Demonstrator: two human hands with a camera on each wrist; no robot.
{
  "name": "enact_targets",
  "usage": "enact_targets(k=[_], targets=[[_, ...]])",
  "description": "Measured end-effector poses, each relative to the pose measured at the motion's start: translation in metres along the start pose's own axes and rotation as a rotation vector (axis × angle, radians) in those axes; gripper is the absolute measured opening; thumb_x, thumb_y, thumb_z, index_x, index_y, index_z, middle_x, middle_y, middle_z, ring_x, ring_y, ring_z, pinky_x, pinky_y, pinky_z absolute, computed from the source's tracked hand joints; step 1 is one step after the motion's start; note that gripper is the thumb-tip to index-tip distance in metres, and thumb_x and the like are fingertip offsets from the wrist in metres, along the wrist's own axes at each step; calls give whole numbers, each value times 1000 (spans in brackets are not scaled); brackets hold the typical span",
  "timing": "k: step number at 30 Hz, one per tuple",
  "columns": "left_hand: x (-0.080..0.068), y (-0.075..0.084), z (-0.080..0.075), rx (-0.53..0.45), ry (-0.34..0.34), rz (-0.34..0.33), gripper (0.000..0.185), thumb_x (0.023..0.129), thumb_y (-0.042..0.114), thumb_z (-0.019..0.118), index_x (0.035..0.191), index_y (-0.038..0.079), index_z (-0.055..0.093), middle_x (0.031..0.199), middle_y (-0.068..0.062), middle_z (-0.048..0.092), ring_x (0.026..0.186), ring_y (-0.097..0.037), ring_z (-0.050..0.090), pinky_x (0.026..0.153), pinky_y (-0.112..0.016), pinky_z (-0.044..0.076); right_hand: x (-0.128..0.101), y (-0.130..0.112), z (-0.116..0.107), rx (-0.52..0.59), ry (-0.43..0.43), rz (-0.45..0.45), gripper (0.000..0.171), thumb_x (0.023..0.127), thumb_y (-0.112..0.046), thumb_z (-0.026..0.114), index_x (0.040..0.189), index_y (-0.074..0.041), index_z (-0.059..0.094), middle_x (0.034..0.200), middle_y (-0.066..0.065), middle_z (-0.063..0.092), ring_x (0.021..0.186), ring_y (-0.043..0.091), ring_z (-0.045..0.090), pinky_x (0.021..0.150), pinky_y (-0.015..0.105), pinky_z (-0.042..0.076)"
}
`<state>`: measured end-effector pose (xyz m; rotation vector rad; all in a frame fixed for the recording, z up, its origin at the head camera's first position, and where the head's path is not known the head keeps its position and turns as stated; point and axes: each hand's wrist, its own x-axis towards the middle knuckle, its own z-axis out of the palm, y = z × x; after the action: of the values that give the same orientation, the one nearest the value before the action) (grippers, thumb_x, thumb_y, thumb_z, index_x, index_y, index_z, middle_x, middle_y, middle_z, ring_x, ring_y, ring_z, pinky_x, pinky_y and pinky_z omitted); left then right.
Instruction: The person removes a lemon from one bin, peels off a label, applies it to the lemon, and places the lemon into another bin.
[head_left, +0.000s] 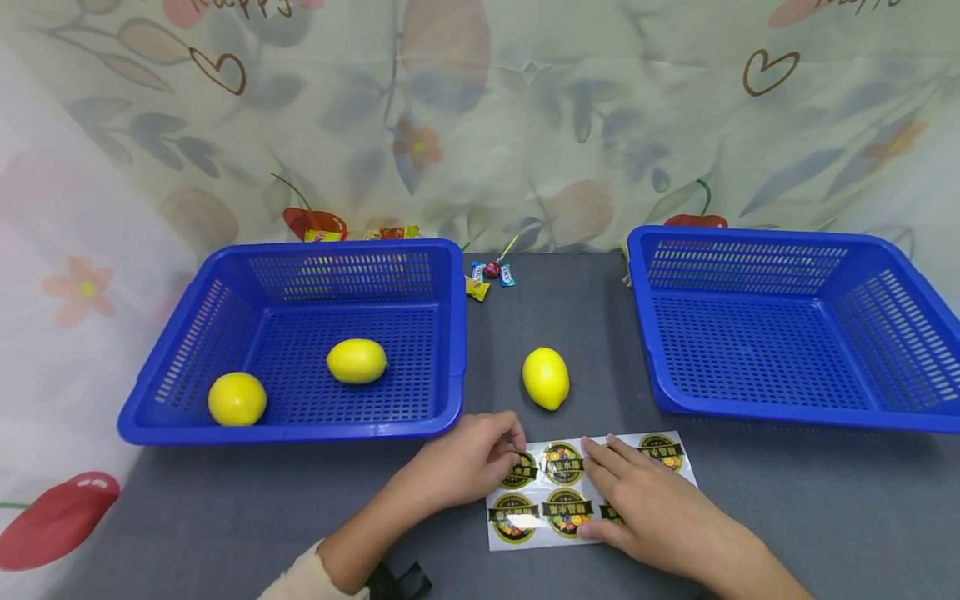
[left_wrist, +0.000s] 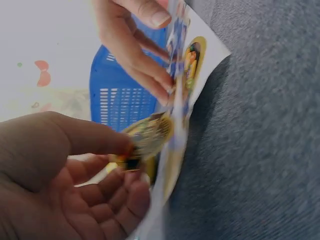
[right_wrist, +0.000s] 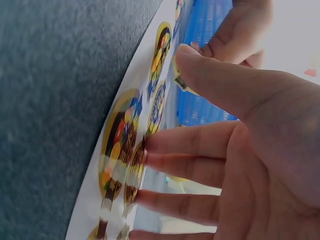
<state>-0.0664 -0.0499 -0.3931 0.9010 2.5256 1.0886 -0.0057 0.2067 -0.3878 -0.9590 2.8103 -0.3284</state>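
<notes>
A white sheet of round yellow-and-black stickers lies at the front middle of the grey table. My left hand pinches one sticker at the sheet's upper left corner between thumb and fingers, its edge lifted off the sheet. My right hand lies flat on the sheet, its straight fingers pressing it down. A yellow lemon sits on the table just behind the sheet. Two more lemons lie in the blue basket on the left.
A second blue basket stands at the right with nothing in it. A few wrapped candies lie between the baskets at the back, and snack packets show behind the left basket. A flowered cloth hangs behind.
</notes>
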Motion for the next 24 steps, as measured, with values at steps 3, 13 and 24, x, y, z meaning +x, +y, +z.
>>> enact_targets(k=[3,13,24], targets=[[5,-1,4,-106,48,14,9,92,3,66,95,11,63,77,6,54,67,-6,50,61,-23,45,1,2,-2,-32,31,-25,65,94,-52,64,129,3,64,138,18,57,125,42,53,101,55,44],[33,-1,20,-531,373,11,25,93,-3,60,118,-3,57,84,-10,58,66,-12,52,60,-22,45,18,13,-12,25,169,-32,37,92,-35,73,114,-5,72,124,12,65,112,29,62,90,47,52],[63,-7,20,-660,553,8,31,95,-5,56,125,-6,52,88,-21,60,55,-12,49,49,-23,46,63,34,-16,786,158,331,65,101,-28,62,153,-3,33,151,25,37,90,27,69,68,39,58]])
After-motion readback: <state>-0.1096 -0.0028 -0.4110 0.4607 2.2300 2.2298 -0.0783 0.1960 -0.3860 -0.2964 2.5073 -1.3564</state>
